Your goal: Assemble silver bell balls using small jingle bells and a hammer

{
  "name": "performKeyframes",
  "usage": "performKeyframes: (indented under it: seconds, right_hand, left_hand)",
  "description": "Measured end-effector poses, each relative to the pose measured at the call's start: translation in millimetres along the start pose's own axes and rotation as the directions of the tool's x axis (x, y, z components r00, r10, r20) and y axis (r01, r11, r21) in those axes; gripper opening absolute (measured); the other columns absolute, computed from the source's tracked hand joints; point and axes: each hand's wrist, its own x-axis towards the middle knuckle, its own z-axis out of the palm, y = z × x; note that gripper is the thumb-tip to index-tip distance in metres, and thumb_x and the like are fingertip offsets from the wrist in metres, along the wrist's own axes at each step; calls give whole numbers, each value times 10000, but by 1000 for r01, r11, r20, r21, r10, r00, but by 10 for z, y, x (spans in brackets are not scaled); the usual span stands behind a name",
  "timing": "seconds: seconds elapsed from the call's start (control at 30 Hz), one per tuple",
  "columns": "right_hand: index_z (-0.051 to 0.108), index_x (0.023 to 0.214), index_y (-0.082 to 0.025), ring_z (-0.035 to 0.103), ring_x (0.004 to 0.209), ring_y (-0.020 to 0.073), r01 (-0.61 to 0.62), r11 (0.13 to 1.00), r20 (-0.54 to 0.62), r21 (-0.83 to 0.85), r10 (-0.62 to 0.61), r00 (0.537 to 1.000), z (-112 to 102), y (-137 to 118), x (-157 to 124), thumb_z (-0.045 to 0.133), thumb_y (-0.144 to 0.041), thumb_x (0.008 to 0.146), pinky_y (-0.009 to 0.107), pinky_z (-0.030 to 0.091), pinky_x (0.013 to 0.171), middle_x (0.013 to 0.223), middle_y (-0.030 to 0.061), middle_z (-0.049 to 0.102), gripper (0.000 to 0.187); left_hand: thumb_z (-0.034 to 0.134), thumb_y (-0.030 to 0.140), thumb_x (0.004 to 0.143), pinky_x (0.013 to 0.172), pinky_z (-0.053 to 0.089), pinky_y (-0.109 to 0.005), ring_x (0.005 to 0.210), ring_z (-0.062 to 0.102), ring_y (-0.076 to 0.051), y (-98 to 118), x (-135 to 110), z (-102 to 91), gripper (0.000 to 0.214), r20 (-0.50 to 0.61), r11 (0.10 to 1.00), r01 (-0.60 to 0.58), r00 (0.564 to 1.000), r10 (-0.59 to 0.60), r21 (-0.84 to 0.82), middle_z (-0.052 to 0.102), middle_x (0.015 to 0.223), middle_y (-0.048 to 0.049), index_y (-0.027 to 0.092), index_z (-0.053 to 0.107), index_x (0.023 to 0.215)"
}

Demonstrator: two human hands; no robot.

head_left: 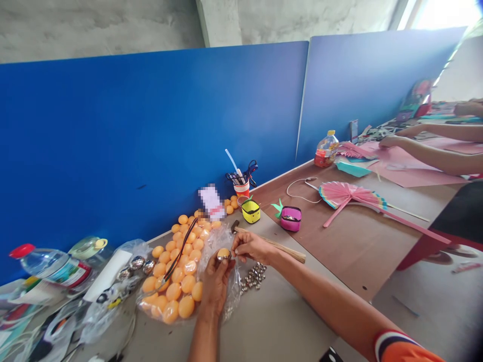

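Observation:
My left hand (216, 284) holds an orange ball with a shiny silver metal rim (224, 254) around it, gripped between thumb and fingers. Close beside it, my right hand (252, 247) has its fingertips pinched together; whatever is between them is too small to make out. Beneath my right wrist lies a heap of small silver bells or beads (254, 277). Under and behind my left hand is a clear plastic bag (231, 301) with many orange balls (186, 284). A hammer (290, 249) with a wooden handle passes behind my right forearm.
A yellow box (251, 211), a purple box (291, 218) and a pen cup (242, 188) stand farther back. Bottles (56, 266) and silver balls (137, 262) crowd the left. Rightward are a pink paper fan (349, 195), a juice bottle (326, 150) and another person's hands (392, 142).

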Motion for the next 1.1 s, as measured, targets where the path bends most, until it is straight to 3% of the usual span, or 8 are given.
performKeyframes:
  seconds: [0.3, 0.43, 0.53, 0.73, 0.87, 1.1]
  right_hand:
    - [608, 744, -163, 363, 380, 41, 29, 993, -87, 111, -19, 996, 19, -16, 27, 764, -274, 619, 207, 247, 420, 530, -49, 593, 229]
    - [600, 773, -167, 423, 406, 49, 55, 993, -78, 100, -47, 996, 10, 14, 24, 811, -326, 606, 208, 279, 442, 598, -30, 647, 313]
    - [592, 782, -169, 468, 445, 67, 22, 1000, -40, 3, -22, 999, 18, 42, 18, 792, -309, 643, 214, 297, 461, 659, -9, 678, 281]
    - [638, 737, -166, 379, 483, 77, 25, 944, -68, -330, -51, 996, 100, 81, 4, 671, -136, 719, 217, 280, 489, 496, -76, 486, 48]
    - [634, 719, -171, 437, 522, 95, 6, 916, -92, -402, -47, 995, 124, 101, 12, 655, -96, 728, 225, 336, 522, 552, -51, 542, 79]
    - [653, 704, -167, 475, 538, 101, -1, 898, -97, -439, -46, 994, 103, 132, 28, 636, -81, 737, 226, 367, 539, 572, -37, 577, 93]
  left_hand:
    - [840, 458, 619, 898, 533, -418, 826, 683, -209, -56, 28, -40, 484, -13, 1000, 10, 1000, -9, 21, 677, 994, -47, 219, 669, 1004]
    - [845, 452, 613, 898, 533, -416, 836, 685, -216, -40, 16, -28, 478, -22, 1000, 24, 999, -23, 12, 683, 1001, -56, 227, 670, 997]
    - [831, 457, 632, 898, 539, -423, 882, 689, -238, -30, 6, -19, 442, -3, 999, 5, 1000, -5, 37, 697, 1010, -71, 239, 683, 988]
    - [822, 422, 678, 927, 546, -428, 958, 693, -246, -44, 0, -36, 418, 17, 999, -24, 1000, 23, 34, 699, 1071, -82, 241, 690, 1031]
    - [806, 397, 721, 953, 542, -440, 1002, 699, -261, -63, 2, -50, 386, 64, 999, -42, 997, 39, 34, 711, 1091, -88, 231, 687, 1049]
    - [827, 373, 708, 935, 549, -429, 989, 698, -256, -70, 9, -40, 409, 43, 999, -46, 998, 46, 4, 717, 1074, -84, 218, 684, 1058]
